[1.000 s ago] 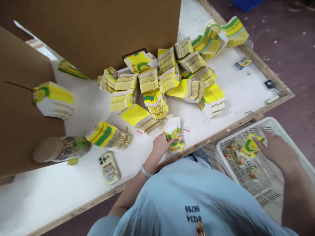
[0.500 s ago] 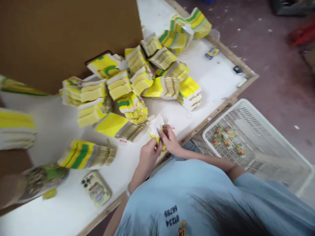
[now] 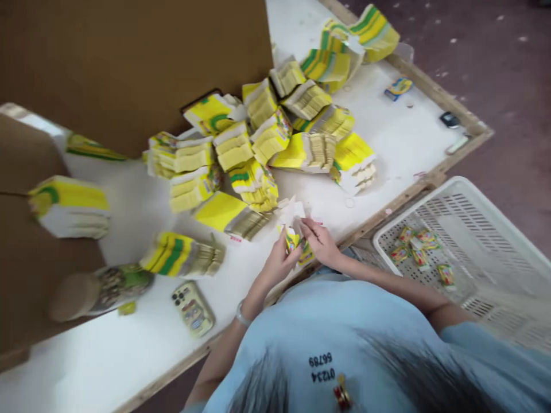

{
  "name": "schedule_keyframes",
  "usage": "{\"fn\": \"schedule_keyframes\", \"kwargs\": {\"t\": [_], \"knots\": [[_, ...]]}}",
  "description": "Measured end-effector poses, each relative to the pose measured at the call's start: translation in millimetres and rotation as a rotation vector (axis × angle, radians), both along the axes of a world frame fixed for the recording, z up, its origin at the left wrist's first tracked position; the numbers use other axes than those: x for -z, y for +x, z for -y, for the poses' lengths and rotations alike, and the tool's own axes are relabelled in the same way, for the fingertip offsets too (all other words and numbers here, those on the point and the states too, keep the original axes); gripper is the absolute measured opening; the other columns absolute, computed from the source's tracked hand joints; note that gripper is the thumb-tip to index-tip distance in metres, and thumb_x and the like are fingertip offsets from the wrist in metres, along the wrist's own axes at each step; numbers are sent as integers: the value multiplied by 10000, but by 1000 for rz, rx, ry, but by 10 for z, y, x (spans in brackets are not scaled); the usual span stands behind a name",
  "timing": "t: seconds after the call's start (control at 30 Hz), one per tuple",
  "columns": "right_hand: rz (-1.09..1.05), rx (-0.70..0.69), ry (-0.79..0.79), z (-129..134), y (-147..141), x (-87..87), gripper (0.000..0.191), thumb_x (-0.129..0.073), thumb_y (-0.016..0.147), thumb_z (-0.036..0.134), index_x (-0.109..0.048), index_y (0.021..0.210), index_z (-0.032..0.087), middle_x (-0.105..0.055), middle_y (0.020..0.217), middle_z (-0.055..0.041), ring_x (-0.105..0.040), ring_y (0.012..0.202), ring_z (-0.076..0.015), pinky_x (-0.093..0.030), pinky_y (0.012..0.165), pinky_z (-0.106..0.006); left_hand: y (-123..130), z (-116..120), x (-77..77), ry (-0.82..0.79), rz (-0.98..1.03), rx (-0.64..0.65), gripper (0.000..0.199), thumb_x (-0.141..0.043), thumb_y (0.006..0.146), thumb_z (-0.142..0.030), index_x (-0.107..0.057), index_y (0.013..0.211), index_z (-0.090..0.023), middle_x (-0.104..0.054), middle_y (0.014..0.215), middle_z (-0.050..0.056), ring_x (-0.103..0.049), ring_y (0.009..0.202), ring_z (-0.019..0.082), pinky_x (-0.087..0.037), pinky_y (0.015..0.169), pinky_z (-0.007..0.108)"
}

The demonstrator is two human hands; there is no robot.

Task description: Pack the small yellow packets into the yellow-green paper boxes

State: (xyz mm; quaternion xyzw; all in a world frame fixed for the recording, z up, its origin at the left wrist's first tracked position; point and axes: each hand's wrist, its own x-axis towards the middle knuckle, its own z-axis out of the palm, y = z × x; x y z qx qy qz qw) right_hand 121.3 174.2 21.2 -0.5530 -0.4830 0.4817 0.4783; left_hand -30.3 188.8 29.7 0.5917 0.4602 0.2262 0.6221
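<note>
At the table's front edge, my left hand is closed around a small yellow carton with green and red print. Fingers of my right hand are pressed together against the carton's right side; their tips are partly hidden. White paper flaps stick up just beyond both hands. Another yellow-green printed piece shows below my right fingers. Left of the hands lies a stack of flat yellow cartons, its grey-white ends fanned out.
Several bundles of flat yellow cartons cover the table's middle, before a brown cardboard box. A phone and a jar lie at left. A white plastic basket with several small cartons stands at right, below the wooden table edge.
The view has shifted, so everything sits farther right in the picture. My hands have turned the small carton, and its printed face shows more between them. My right fingers are straighter.
</note>
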Motion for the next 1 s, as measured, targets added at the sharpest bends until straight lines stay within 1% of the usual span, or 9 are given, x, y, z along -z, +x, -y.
{"fn": "schedule_keyframes", "kwargs": {"t": [0.17,0.27,0.37,0.53,0.63,0.73,0.83,0.9,1.0], "knots": [[-38,143,-90,37,-59,31,386,-611,875,591,-515,762,234,-545,604,35,-501,575,-133,-445,572,-251,-32,89,75,-46,52,-122,460,-575,894,-562,-554,1123,-163,-669,983,73,-618,916,219,-525,842,346],[-91,183,-160,117,-67,44,409,-687,824,586,-466,850,243,-484,556,81,-443,512,-109,-386,509,-223,-17,141,78,-182,136,-110,544,-573,873,-645,-583,1116,-159,-690,1009,88,-646,900,223,-538,828,354],[-231,74,-181,230,-42,81,478,-674,854,554,-425,1131,255,-598,669,64,-562,598,-132,-469,587,-236,3,220,85,-249,206,-180,638,-611,847,-658,-531,1267,-184,-704,1008,78,-663,848,214,-546,781,343],[-208,15,-104,368,56,150,467,-677,884,470,-446,1240,273,-697,1026,-38,-665,896,-162,-529,854,-311,27,431,146,-219,233,-408,968,-668,849,-593,-61,1541,-294,-661,734,-43,-595,599,143,-514,656,287],[-175,-90,-102,353,139,160,420,-669,883,489,-562,1212,252,-684,1133,-73,-668,976,-187,-526,906,-335,0,492,162,-199,197,-377,829,-672,840,-603,-242,1466,-270,-622,672,-61,-551,543,119,-470,580,242],[-181,-172,-133,302,201,160,368,-641,883,552,-634,1057,228,-704,925,-45,-675,869,-192,-550,814,-328,-33,466,160,-197,179,-289,598,-673,841,-607,-470,1253,-224,-613,671,-44,-549,554,114,-453,559,227],[-102,-150,-141,269,221,168,368,-608,894,580,-614,825,218,-659,729,-13,-639,700,-168,-545,692,-300,-29,409,174,-116,189,-259,435,-601,896,-606,-564,1039,-197,-669,852,27,-626,753,143,-514,712,264],[-69,-110,-114,267,238,172,326,-600,909,550,-635,913,226,-697,791,-27,-668,744,-179,-562,729,-318,-15,384,194,-84,205,-287,426,-575,918,-599,-562,1086,-207,-677,959,47,-640,865,158,-524,811,287],[14,-133,-37,282,325,165,317,-597,925,498,-669,1130,267,-755,1032,-72,-708,995,-232,-563,926,-415,-23,378,208,-118,225,-308,626,-578,920,-595,-391,1413,-257,-688,918,22,-629,750,151,-533,742,288]]}}
